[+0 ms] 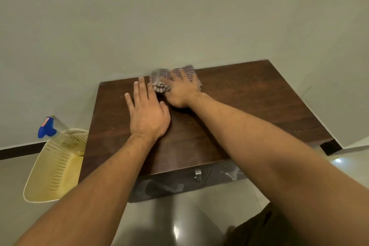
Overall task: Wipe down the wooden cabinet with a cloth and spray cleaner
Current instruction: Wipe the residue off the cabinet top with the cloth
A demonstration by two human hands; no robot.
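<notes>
Seen from above: dark wooden cabinet [229,110] standing against a pale wall, its flat top filling the middle of the view, a metal handle [197,174] visible on the front face below the near edge. Right hand [182,90] pressed palm-down on a checked cloth [159,83] at the far edge of the cabinet top, close to the wall and nearer the far left corner than the right; fingers [184,76] spread wide over the fabric, pinning it flat rather than gripping it. Left hand [148,114] lying bare just beside the cloth, nearer the left edge, fingers straight and close together, holding nothing, probably steadying. Cloth bunched and blurred at its left side, so likely soft, light and quick to crumple; best handled under a flat palm with even pressure, or gathered at its bunched middle to lift. Pale specks scattered over the right part of the cabinet top, suggesting wiping not yet finished there. Spray cleaner bottle [47,128] with a blue trigger head standing off the cabinet, beyond its left edge, inside a cream perforated plastic basket [58,168] on the glossy tiled floor [209,215]; likely light but slippery if wet, best taken by the neck under the trigger.
</notes>
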